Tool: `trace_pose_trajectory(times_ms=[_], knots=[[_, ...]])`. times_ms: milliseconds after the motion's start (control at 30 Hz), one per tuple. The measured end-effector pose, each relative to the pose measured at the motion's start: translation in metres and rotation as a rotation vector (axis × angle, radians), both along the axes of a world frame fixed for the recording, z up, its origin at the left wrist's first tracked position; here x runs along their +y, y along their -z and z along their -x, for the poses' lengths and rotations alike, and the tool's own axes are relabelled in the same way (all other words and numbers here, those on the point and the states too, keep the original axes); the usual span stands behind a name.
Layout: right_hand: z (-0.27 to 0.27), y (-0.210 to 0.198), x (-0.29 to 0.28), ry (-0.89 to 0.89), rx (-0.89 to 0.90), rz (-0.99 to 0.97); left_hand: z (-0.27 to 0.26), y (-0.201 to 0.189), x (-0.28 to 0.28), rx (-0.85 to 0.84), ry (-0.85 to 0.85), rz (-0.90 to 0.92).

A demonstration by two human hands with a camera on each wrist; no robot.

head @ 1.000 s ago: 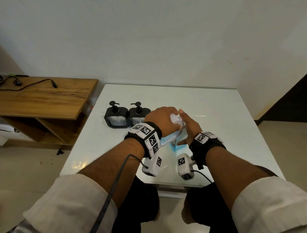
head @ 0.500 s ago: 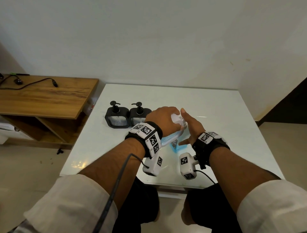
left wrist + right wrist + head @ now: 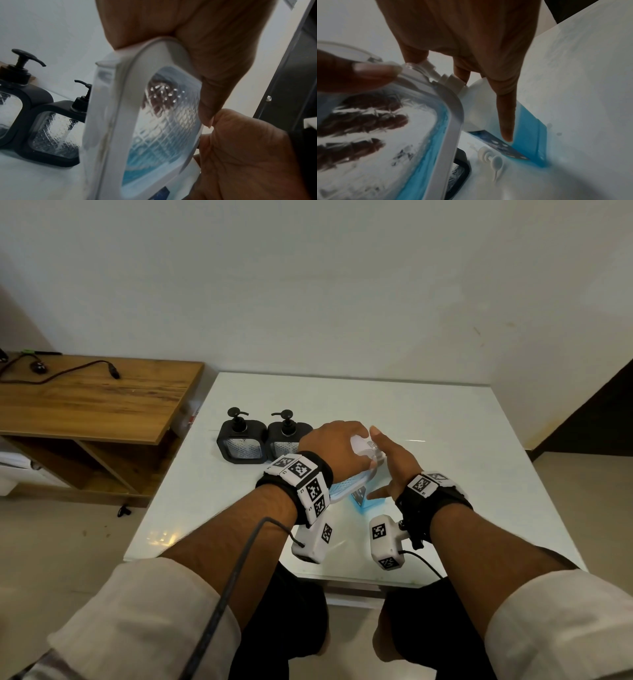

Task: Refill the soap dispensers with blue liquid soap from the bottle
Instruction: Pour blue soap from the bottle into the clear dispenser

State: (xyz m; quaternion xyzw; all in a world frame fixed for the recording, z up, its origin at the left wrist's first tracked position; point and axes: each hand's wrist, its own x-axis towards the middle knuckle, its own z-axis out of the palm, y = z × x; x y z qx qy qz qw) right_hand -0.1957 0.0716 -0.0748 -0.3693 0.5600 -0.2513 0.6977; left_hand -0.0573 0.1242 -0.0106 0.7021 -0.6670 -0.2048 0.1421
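White glass tabletop (image 3: 445, 440) stands against a pale wall, with a wooden side desk (image 3: 85, 405) to its left carrying a black cable (image 3: 78, 369). Two black-framed soap dispensers (image 3: 242, 441) with black pump heads sit side by side at the table's left part, touching each other; their textured clear windows show no blue that I can make out.

Near the front middle of the table, the left hand (image 3: 334, 450) grips a white-framed soap dispenser (image 3: 145, 121), fingers curled round its top and thumb against its edge. This dispenser is tilted, with a little blue liquid pooled along its lower edge behind the diamond-textured window. In the right wrist view the left fingers show dark through the window from the far side.

Just beside it stands the soap bottle (image 3: 527, 129), translucent white with a dark label and blue soap filling its lower part. The right hand (image 3: 394, 465) is laid over the bottle: its index finger lies straight down the bottle's side, while the other fingers curl at the neck where the bottle's white threaded top meets the dispenser's opening. Whether they pinch the neck or only rest there I cannot tell.

On the table in front of the bottle lies a white pump head (image 3: 491, 159), detached and on its side.
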Motion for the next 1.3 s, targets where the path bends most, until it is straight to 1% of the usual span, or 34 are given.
trace_pose_trajectory(times_ms=[200,400,500,733,867,1033,1200,1300], knots=[[0.005,0.000,0.000,-0.042,-0.083,-0.041,-0.001,0.002,-0.001,0.012,-0.002,0.007],[0.000,0.004,-0.002,0.007,-0.032,0.051,-0.003,0.005,-0.001,0.039,-0.015,0.015],[0.000,0.007,-0.004,0.012,-0.027,0.062,-0.004,0.005,0.000,0.033,-0.016,0.013],[0.001,-0.006,0.006,-0.040,-0.033,0.011,-0.004,0.004,0.000,0.041,-0.019,0.015],[-0.005,-0.008,0.009,0.008,0.040,0.045,-0.004,0.004,-0.001,0.048,-0.021,0.012],[-0.004,-0.008,0.009,0.050,0.066,0.055,-0.004,0.003,0.002,0.064,-0.023,0.013],[-0.003,-0.005,0.009,0.030,-0.032,0.004,-0.004,0.002,0.002,0.057,-0.023,0.008],[-0.006,-0.002,0.008,0.065,0.009,0.023,-0.004,0.001,0.001,0.061,-0.025,0.008]])
